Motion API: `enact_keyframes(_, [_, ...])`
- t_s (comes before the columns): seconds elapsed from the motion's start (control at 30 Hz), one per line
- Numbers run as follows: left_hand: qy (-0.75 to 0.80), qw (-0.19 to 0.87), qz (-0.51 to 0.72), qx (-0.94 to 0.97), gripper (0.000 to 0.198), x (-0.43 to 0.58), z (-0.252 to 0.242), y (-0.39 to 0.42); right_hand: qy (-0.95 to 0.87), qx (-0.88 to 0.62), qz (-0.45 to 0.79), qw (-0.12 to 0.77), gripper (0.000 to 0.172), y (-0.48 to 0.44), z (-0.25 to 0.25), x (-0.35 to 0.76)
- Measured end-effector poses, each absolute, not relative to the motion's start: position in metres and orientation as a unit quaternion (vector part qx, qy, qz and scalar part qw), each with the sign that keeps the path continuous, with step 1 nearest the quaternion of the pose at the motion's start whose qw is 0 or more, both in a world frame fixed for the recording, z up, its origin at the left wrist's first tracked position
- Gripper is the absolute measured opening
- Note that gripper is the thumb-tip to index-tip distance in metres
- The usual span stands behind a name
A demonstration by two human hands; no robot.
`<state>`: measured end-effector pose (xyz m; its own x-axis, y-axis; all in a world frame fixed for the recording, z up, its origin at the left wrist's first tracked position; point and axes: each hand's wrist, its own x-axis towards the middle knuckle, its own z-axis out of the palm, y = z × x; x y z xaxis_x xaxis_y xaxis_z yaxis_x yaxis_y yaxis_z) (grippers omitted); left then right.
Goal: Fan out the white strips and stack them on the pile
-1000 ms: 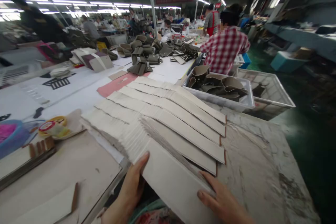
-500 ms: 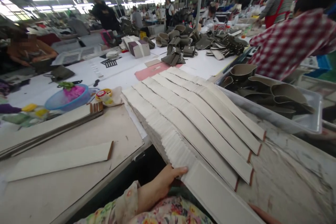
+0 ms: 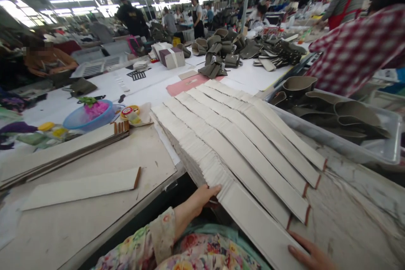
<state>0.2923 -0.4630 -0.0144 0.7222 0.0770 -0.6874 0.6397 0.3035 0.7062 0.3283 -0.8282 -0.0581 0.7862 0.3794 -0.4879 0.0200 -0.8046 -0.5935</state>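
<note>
Long off-white strips [image 3: 253,143] with brown ends lie fanned in overlapping rows on the table. My left hand [image 3: 202,196] is closed on the left edge of the nearest row, thumb on top and the other fingers hidden beneath. My right hand [image 3: 311,253] is at the lower end of the front strip [image 3: 256,223]. Its thumb lies on the strip's face and a finger runs along the far edge; the rest of that hand is partly out of frame.
A single strip [image 3: 85,187] and a stack of strips [image 3: 63,147] lie on the board at left. Beyond them are a blue basin [image 3: 90,116] and a yellow-rimmed bowl [image 3: 130,114]. A plastic crate [image 3: 390,143] holds dark pieces at right. A person in a checked shirt [image 3: 357,50] is close by.
My right hand has come further into view at the front strip's lower end. My left hand keeps its hold on the row's edge. The whole view has shifted slightly.
</note>
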Motion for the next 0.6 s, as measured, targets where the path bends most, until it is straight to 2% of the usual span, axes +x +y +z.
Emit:
enact_keyframes(0.27, [0.374,0.632,-0.231,0.639,0.043,0.304,-0.014,-0.449,-0.111,-0.860,0.372,0.332,0.062,-0.811,-0.064,0.329])
enact_keyframes(0.5, [0.399,0.568,-0.222,0.684,0.039,0.318,-0.023,-0.449,-0.065,-0.864,0.279,0.413,0.055,-0.806,-0.089,0.319])
enact_keyframes(0.6, [0.390,0.553,-0.221,0.703,0.043,0.316,-0.023,-0.449,-0.048,-0.871,0.226,0.434,0.053,-0.804,-0.101,0.310])
